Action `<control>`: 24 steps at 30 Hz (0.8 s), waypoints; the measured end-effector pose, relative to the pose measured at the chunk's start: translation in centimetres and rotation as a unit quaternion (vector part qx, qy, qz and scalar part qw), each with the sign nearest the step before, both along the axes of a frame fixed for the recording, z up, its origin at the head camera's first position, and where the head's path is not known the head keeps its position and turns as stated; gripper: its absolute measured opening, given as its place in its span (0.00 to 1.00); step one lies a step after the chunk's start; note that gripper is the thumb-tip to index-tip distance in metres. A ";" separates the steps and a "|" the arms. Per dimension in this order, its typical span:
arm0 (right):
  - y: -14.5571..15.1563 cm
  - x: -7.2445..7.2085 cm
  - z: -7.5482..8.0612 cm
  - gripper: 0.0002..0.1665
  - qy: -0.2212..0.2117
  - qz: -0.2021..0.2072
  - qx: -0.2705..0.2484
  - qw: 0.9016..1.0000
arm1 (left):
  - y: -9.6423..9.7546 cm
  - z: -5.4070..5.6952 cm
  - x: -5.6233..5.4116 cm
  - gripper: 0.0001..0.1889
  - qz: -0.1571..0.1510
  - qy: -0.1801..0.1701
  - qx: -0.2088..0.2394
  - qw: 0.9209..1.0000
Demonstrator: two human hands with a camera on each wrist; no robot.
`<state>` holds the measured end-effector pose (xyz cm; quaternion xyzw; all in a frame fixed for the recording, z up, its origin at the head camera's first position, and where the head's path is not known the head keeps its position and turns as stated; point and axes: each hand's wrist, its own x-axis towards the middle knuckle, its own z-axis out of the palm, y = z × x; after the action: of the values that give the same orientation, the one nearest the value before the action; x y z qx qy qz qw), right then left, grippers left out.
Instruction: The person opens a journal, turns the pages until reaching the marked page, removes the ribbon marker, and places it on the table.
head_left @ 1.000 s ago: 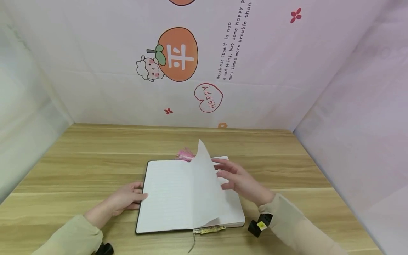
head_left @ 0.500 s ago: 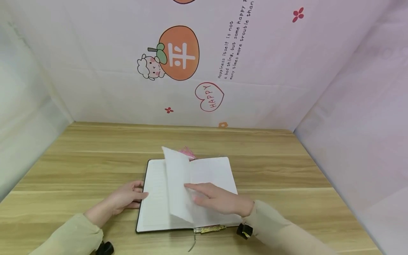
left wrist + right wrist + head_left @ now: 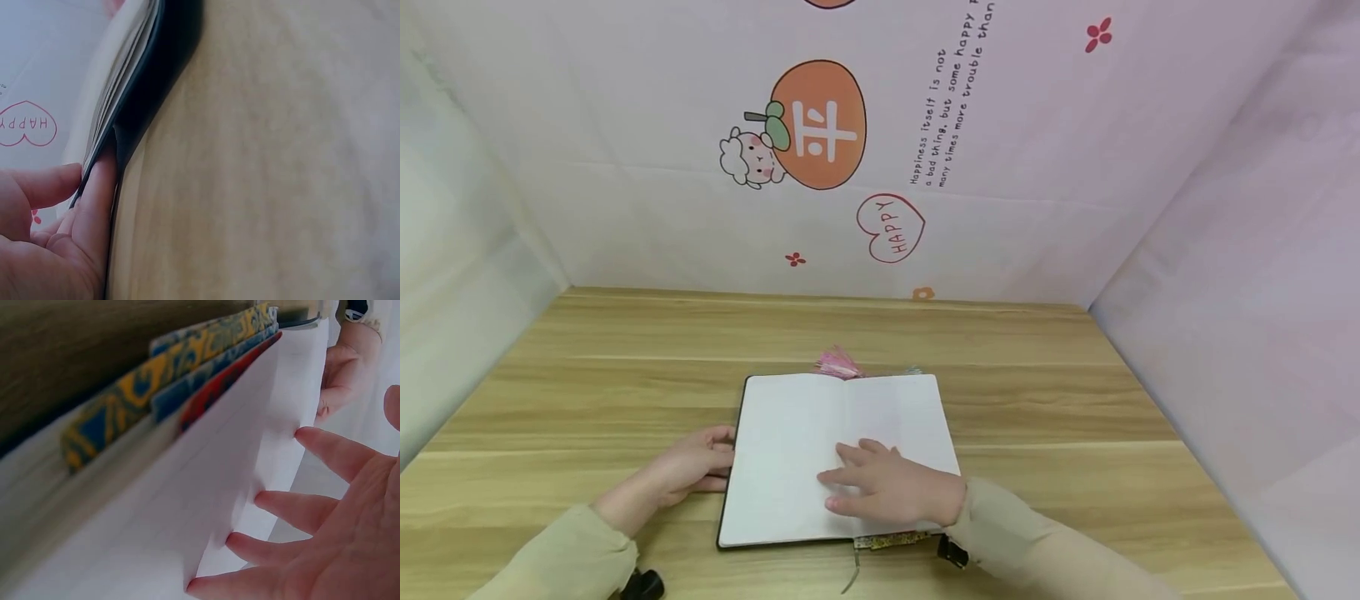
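An open notebook (image 3: 782, 450) with a dark cover and pale pages lies flat on the wooden table. My left hand (image 3: 692, 467) grips its left edge. In the left wrist view the thumb (image 3: 53, 184) rests at the page edge, while a finger (image 3: 97, 212) reaches in against the dark cover (image 3: 156, 75). My right hand (image 3: 887, 487) lies over the lower right page, fingers spread and fairly straight. Seen from the right wrist, its fingertips (image 3: 262, 497) touch the paper along the middle fold. Patterned bookmarks (image 3: 169, 381), yellow, blue and red, stick out from the near edge.
A pink tassel (image 3: 837, 362) pokes out past the notebook's far edge. A thin ribbon (image 3: 855, 571) trails from the near end of the spine onto the wooden table (image 3: 1037, 400). A printed white cloth (image 3: 1000, 242) forms the back wall, with pale side walls.
A raised page has swung from right to left and now lies flat. My right hand has moved left and nearer, its fingers now spread at the fold. My left hand has stayed put.
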<state>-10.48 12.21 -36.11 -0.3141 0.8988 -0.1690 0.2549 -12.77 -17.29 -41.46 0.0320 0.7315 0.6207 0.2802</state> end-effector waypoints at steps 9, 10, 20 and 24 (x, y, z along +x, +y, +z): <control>-0.5 0.3 -0.1 0.31 0.011 0.006 0.039 0.999 | -0.3 -0.4 -0.2 0.25 0.010 -0.028 0.015 0.999; -0.5 0.4 -0.2 0.31 0.013 0.008 0.042 0.999 | -0.3 -0.4 -0.2 0.27 0.011 -0.032 0.018 0.999; 0.0 -0.2 0.1 0.32 0.007 0.022 0.041 0.999 | 0.2 0.1 -0.1 0.31 0.021 -0.019 -0.028 0.999; 1.1 -1.4 0.5 0.32 -0.007 0.030 0.011 0.999 | 0.4 0.3 0.0 0.30 0.029 -0.016 -0.043 0.999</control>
<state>-11.89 13.32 -35.60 -0.3372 0.8888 -0.1536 0.2697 -12.78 -16.93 -41.20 -0.0117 0.7536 0.5970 0.2749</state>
